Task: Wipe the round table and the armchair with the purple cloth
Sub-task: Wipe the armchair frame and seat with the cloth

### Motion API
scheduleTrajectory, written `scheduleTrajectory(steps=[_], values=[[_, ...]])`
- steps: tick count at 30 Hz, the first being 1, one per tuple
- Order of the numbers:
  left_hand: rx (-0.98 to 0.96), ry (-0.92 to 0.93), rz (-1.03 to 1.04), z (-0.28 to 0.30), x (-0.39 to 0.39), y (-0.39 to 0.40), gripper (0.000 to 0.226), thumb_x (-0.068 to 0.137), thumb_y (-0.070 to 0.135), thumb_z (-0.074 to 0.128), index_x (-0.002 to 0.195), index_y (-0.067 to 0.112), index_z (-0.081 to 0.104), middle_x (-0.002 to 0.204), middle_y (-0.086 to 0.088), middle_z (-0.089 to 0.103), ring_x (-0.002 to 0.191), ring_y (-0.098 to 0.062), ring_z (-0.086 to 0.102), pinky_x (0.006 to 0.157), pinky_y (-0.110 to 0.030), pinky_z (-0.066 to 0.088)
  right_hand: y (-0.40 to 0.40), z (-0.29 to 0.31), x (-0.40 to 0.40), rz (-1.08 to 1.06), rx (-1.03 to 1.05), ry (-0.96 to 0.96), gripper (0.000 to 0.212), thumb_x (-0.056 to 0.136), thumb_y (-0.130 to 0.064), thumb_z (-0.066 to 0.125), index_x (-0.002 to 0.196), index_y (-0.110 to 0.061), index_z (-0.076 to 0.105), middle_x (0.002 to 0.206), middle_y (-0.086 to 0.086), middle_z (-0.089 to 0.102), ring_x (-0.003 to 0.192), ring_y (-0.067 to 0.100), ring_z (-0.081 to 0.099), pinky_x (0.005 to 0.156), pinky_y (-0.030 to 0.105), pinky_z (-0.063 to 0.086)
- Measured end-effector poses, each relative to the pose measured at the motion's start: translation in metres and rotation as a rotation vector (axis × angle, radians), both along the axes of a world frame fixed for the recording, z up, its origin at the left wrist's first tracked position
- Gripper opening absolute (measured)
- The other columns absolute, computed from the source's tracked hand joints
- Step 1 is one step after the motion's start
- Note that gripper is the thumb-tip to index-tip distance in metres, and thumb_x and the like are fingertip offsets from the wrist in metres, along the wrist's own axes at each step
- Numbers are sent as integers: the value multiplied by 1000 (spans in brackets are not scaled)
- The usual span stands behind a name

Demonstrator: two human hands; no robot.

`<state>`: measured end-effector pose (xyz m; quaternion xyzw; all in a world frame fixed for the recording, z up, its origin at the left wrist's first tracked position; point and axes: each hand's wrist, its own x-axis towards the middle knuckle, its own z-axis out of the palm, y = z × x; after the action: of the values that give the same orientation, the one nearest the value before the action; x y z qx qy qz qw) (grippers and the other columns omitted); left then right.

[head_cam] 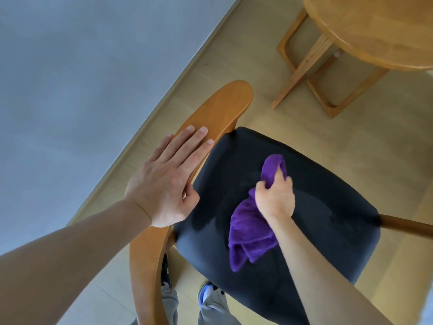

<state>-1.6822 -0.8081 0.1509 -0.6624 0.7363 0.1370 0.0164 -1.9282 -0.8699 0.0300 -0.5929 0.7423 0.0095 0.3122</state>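
The armchair (328,207) has a dark blue-black seat cushion and a curved orange-brown wooden armrest (220,106) on its left. My left hand (168,181) rests flat on that armrest with straight fingers. My right hand (275,198) grips the purple cloth (248,233) over the middle of the seat cushion; part of the cloth bunches past my fingers and the rest hangs toward me onto the cushion. The round wooden table (379,31) shows at the top right, only partly in view.
A grey wall (82,66) runs along the left with a pale baseboard. Light wood floor (281,123) lies between chair and table. The table's wooden legs (304,73) stand beyond the chair. My legs and a blue shoe (206,292) show under the chair's back rail.
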Motion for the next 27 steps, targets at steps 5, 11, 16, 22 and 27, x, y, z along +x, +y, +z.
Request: scheduleTrajectory(steps=[5,11,16,22,27], values=[[25,-6,-4,1,-1,1,79,86,38,31,162,25,14,170,2,5,157,-18,-3,126,-48,14,89,11,11,795,246,11,60,95,-41,50,152,-30,35,126,9,47,106,38,62,84,40,47],[32,-3,-2,4,-1,0,78,86,37,33,161,24,15,170,2,7,157,-19,-1,126,-49,15,53,28,6,876,229,-107,59,90,-38,54,147,-40,38,122,3,49,104,36,62,85,42,50],[23,18,-6,6,-2,-1,80,84,35,35,161,23,17,170,0,9,157,-20,1,126,-49,15,-39,11,73,595,-40,-136,56,98,-38,50,151,-36,33,126,5,48,96,30,61,81,42,53],[-9,24,-5,2,-1,2,81,83,34,38,161,23,17,170,1,10,157,-19,3,126,-49,16,-68,-17,132,595,-8,203,33,98,-36,52,126,-18,55,113,11,55,77,24,52,64,36,40],[23,-16,-30,-1,2,2,82,89,37,43,162,24,9,170,1,2,157,-19,-4,126,-46,11,38,11,139,962,132,99,37,94,-27,60,126,-12,56,115,13,59,95,31,63,73,38,47]])
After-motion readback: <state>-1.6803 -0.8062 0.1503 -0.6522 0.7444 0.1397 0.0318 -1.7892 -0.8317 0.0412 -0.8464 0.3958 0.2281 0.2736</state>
